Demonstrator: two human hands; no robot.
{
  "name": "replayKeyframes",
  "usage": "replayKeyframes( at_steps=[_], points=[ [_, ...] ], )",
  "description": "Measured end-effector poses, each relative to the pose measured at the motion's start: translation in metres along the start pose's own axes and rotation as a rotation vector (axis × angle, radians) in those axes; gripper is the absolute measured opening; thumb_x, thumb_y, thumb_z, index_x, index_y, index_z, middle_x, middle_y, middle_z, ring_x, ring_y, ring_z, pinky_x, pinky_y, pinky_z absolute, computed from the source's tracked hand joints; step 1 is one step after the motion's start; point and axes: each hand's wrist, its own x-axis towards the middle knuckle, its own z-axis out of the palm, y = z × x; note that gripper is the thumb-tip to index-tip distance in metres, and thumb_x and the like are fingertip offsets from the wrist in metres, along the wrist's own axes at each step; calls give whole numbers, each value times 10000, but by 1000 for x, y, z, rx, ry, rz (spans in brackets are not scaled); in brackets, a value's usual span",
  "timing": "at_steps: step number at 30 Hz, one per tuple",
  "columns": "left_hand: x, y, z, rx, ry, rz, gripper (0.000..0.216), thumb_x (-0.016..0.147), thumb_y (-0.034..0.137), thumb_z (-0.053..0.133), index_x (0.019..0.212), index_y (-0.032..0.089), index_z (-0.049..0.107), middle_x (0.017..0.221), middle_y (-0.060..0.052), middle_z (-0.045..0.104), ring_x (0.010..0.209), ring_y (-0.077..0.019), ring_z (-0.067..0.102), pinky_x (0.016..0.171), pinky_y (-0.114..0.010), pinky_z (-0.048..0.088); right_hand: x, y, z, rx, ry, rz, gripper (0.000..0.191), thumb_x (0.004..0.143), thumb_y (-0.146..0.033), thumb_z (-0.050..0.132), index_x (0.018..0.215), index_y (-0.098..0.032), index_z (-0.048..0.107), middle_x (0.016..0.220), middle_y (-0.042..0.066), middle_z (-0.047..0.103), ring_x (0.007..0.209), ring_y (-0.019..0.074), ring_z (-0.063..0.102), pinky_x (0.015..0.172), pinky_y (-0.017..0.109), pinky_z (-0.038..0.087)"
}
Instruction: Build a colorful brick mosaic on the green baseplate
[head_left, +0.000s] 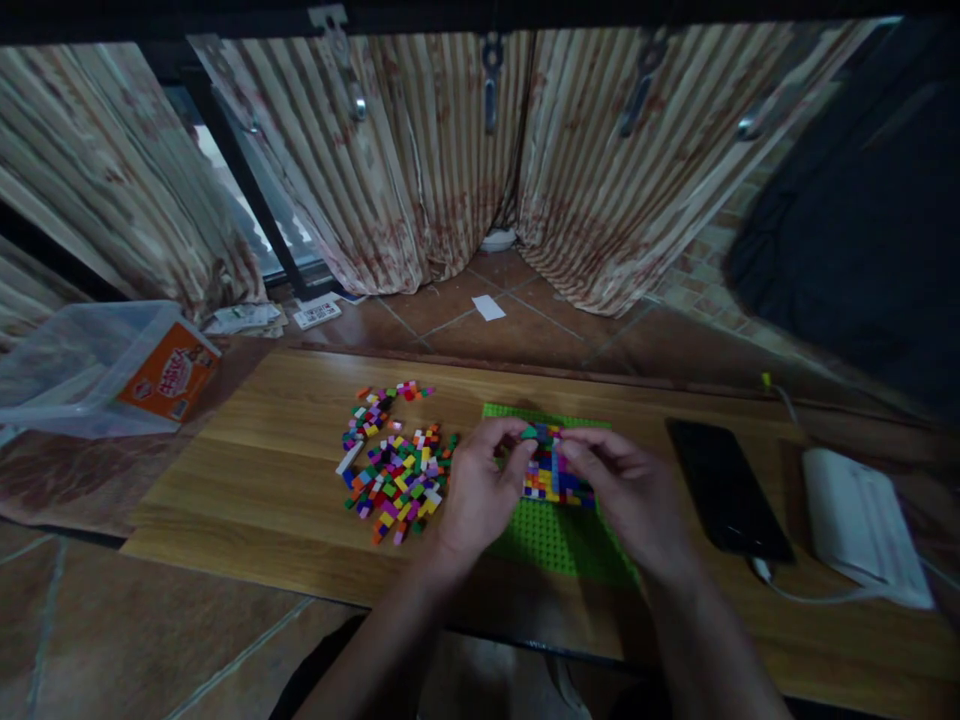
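A green baseplate (555, 540) lies on a low wooden table (270, 480), with a patch of small coloured bricks (553, 478) built on its middle. My left hand (480, 490) hovers over the plate's left side, thumb and fingers pinched on a small green brick (529, 433) at the top of the built patch. My right hand (626, 490) is over the plate's right side, its fingertips pinched together and touching the same spot at the patch's top edge. A loose pile of coloured bricks (394, 465) lies to the left of my left hand.
A black phone (727, 485) with a cable lies right of the plate, and a white box (862, 525) beyond it. A clear plastic tub (97, 365) with an orange label sits at the left. Striped curtains hang behind, over a tiled floor.
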Motion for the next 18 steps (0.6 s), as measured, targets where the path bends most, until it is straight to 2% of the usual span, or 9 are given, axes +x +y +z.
replayKeyframes(
  at_steps=[3,10,14,18],
  points=[
    [-4,7,8,38,-3,39,88,882,201,595,946,193,655,889,-31,689,835,-144,644,785,-257,513,-4,0,9,49,11,-6,235,741,-396,747,882,-208,741,804,14,716,746,152,642,705,281,517],
    [-10,9,22,75,-17,78,119,903,223,573,1000,220,643,907,-26,691,847,-144,657,793,-264,533,-7,-1,16,191,164,27,209,699,-363,768,828,-205,723,766,6,705,704,141,630,698,286,521],
    [-13,13,27,61,-75,78,142,898,224,579,1023,232,645,936,-29,707,879,-155,666,841,-288,543,-1,1,-1,159,226,26,223,671,-369,777,802,-197,723,728,8,696,647,136,611,639,283,517],
    [-11,12,23,48,-1,22,143,892,203,570,1013,210,644,972,-40,706,912,-160,666,850,-287,540,7,8,-36,52,369,56,266,610,-361,812,779,-175,725,675,13,680,592,128,586,568,265,486]
  ],
)
